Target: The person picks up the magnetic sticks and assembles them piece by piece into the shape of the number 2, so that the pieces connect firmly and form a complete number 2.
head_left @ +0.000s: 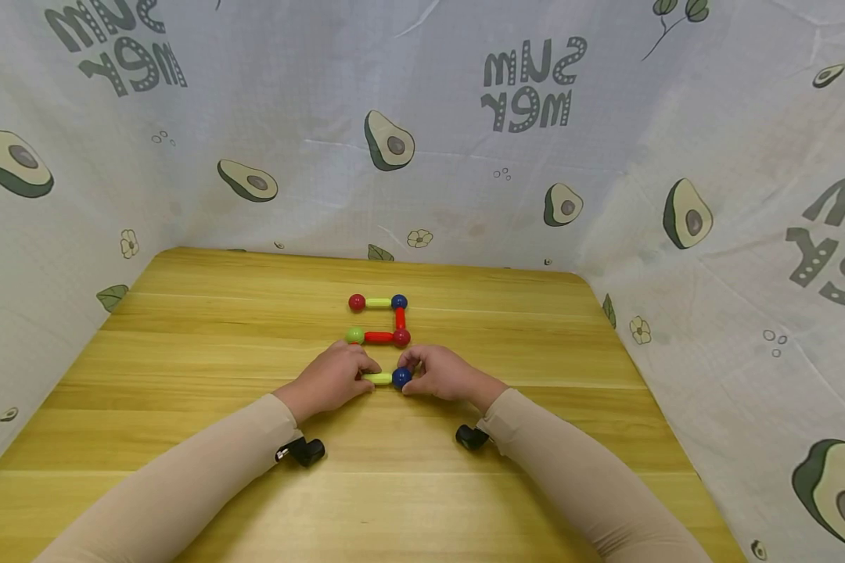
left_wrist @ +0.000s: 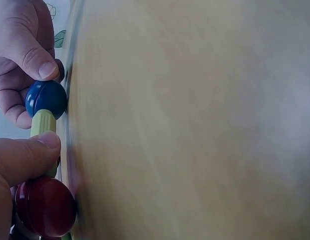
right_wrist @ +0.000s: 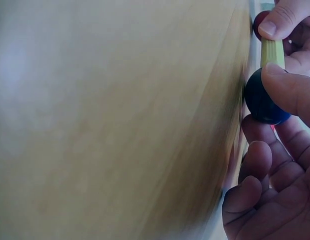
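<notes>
My left hand [head_left: 332,377] pinches a yellow-green rod [head_left: 379,378] between thumb and fingers. At the rod's right end sits a blue ball [head_left: 401,378], pinched by the thumb and fingers of my right hand [head_left: 442,373]. A dark red ball [left_wrist: 46,206] shows at the rod's other end in the left wrist view; in the head view my left hand hides it. Just beyond my left fingers is a green ball [head_left: 355,335], joined by a red rod [head_left: 379,338] to another red ball [head_left: 401,337].
From that red ball, an upright-running red rod [head_left: 400,319] leads back to a second blue ball [head_left: 399,302]. A yellow-green rod [head_left: 378,303] links it to a red ball [head_left: 357,302]. All lie on the wooden table [head_left: 528,328]; a printed cloth [head_left: 451,188] surrounds its back and sides.
</notes>
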The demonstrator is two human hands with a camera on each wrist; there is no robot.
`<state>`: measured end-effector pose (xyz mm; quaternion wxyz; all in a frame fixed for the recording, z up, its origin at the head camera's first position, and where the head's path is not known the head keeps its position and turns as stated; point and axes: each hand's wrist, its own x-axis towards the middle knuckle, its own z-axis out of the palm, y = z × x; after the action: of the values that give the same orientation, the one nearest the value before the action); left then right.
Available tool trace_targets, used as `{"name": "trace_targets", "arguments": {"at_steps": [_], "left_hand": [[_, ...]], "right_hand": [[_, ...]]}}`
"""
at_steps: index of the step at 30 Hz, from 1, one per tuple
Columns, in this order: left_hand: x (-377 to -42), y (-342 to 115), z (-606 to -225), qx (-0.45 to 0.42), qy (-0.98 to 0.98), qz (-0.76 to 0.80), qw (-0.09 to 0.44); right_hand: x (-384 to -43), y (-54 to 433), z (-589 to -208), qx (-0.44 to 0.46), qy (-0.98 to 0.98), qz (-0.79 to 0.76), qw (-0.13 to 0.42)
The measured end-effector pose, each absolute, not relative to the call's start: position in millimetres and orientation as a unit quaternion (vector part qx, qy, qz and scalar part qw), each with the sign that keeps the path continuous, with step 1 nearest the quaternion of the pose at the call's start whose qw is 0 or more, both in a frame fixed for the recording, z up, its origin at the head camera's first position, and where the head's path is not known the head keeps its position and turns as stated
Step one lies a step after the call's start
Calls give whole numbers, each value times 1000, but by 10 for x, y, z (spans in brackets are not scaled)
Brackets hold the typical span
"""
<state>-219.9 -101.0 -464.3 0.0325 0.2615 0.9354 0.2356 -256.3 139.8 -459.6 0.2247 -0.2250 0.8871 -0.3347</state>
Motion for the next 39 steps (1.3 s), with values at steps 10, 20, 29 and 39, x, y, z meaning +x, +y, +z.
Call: {"name": "trace_targets", "arguments": {"at_steps": [10, 20, 29, 39], "left_hand": [[-2192, -1005, -4629, 261, 936, 233, 33], [-2195, -1011, -4632, 266, 936, 229, 31], [-2201, -1009, -4637, 264, 936, 232, 34], [-2199, -1010, -4646, 265, 936, 229, 31]], "right_hand": [[-2557, 1400, -4596, -227, 886, -335, 224], [-2561, 1402, -4607, -222, 887, -337, 225], [-2565, 1406, -4600, -223, 884, -340, 228], [-2561, 1408, -4611, -225, 886, -337, 225]]}}
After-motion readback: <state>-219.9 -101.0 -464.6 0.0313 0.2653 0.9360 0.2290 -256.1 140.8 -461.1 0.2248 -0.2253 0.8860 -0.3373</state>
